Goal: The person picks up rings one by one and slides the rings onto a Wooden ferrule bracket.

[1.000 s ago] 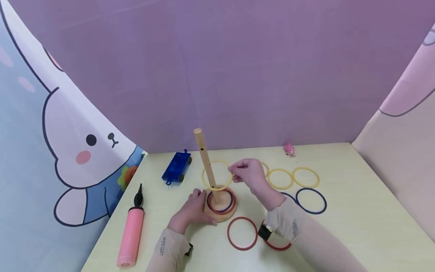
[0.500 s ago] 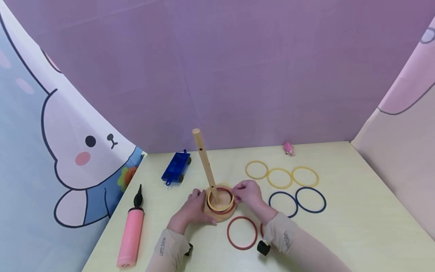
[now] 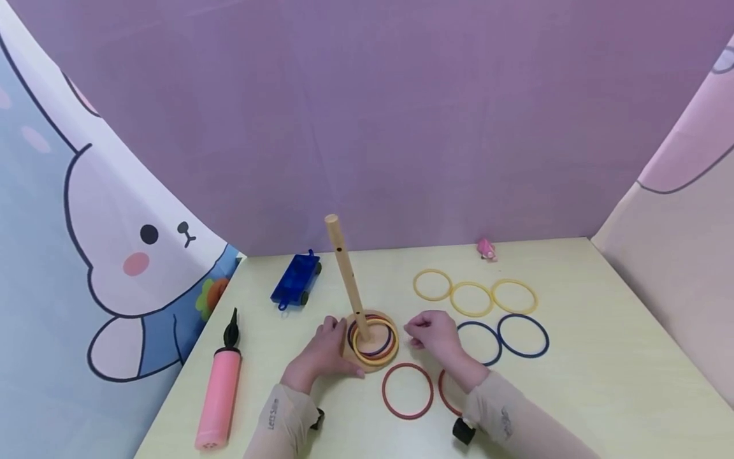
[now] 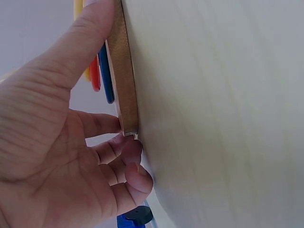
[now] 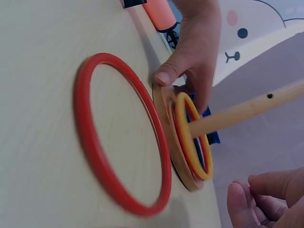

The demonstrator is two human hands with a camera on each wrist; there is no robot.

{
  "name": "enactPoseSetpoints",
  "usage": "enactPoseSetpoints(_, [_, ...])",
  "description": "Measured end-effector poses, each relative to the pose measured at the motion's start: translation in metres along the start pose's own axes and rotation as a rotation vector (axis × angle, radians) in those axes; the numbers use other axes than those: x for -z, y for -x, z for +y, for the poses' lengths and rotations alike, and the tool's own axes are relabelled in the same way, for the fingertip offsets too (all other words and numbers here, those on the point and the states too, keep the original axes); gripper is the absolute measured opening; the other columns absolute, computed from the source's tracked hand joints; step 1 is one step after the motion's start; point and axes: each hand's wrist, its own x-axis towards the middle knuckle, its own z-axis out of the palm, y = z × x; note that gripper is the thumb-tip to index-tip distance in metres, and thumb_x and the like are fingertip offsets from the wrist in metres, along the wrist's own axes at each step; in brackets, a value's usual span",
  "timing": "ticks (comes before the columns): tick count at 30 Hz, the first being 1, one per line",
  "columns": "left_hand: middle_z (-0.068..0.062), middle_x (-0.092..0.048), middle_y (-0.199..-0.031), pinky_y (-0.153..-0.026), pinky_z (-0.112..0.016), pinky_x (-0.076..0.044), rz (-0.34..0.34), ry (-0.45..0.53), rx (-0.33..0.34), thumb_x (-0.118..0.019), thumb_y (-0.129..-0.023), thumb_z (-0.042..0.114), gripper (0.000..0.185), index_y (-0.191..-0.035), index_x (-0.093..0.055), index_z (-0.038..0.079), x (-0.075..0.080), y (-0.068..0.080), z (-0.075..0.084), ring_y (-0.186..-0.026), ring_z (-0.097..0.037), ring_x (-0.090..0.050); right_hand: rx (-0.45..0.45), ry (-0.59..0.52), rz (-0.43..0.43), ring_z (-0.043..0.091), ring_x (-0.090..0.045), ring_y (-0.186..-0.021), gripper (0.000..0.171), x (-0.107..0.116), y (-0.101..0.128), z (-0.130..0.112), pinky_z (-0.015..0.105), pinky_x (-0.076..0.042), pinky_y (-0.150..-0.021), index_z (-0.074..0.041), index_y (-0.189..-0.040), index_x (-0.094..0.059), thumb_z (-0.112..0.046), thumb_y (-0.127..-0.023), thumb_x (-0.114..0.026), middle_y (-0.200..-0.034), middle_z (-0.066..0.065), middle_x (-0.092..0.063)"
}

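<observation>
Counter (image 3: 602,382) carried the peg stand (image 3: 371,357); left hand (image 3: 321,354) gripped its base. Yellow ring (image 3: 375,341), pinched 0.5 s earlier, lay dropped on the peg. Right hand (image 3: 436,333) had backed off, fingers loosely curled, empty. 3 rings stacked.

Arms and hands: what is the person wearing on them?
Both hands, the left hand and the right hand, are bare, with no gloves. Each arm has a snug beige sleeve with small dark lettering near the cuff. A small black device sits under the right wrist.
</observation>
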Motion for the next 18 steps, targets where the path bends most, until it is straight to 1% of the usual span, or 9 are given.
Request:
enactPoseSetpoints(6, [-0.015, -0.038, -0.133, -0.100, -0.052, -0.042, 0.006, -0.004, 0.006, -0.091, -0.056, 0.054, 0.120, -0.150, -0.034, 0.005, 0.003, -0.002, 0.002, -0.119, -0.030, -0.040, -0.020, 0.033, -0.007, 0.019, -0.065, -0.061, 0.004, 0.031, 0.018, 0.002, 0.031, -0.056, -0.058, -0.001, -0.084, -0.072, -0.005, -0.085, -0.072, -0.079, 0.016, -0.069])
enactPoseSetpoints(12, [-0.015, -0.038, -0.132, -0.099, -0.053, -0.042, 0.003, 0.013, 0.009, -0.091, -0.056, 0.053, 0.119, -0.148, -0.035, 0.003, 0.002, -0.003, 0.002, -0.117, -0.031, -0.041, -0.048, 0.038, -0.021, 0.024, -0.066, -0.065, 0.008, 0.062, 0.039, 0.012, 0.034, -0.057, -0.060, 0.002, -0.086, -0.070, -0.005, -0.084, -0.074, -0.079, 0.016, -0.068])
enactPoseSetpoints(14, [-0.015, -0.038, -0.133, -0.099, -0.053, -0.042, 0.003, 0.007, 0.016, -0.091, -0.056, 0.054, 0.119, -0.149, -0.035, 0.004, 0.001, -0.003, 0.002, -0.116, -0.030, -0.041, -0.048, 0.077, -0.008, 0.023, -0.065, -0.064, 0.008, 0.071, 0.046, 0.016, 0.032, -0.057, -0.059, 0.000, -0.085, -0.071, -0.006, -0.083, -0.075, -0.077, 0.014, -0.068])
enactPoseSetpoints(18, [-0.015, -0.037, -0.135, -0.100, -0.052, -0.042, 0.001, -0.002, 0.028, -0.090, -0.055, 0.056, 0.120, -0.150, -0.034, 0.005, -0.002, -0.003, 0.001, -0.118, -0.030, -0.041, -0.050, 0.215, 0.022, 0.018, -0.061, -0.059, 0.007, 0.086, 0.056, 0.025, 0.027, -0.052, -0.053, -0.005, -0.080, -0.071, -0.009, -0.081, -0.077, -0.068, 0.007, -0.066])
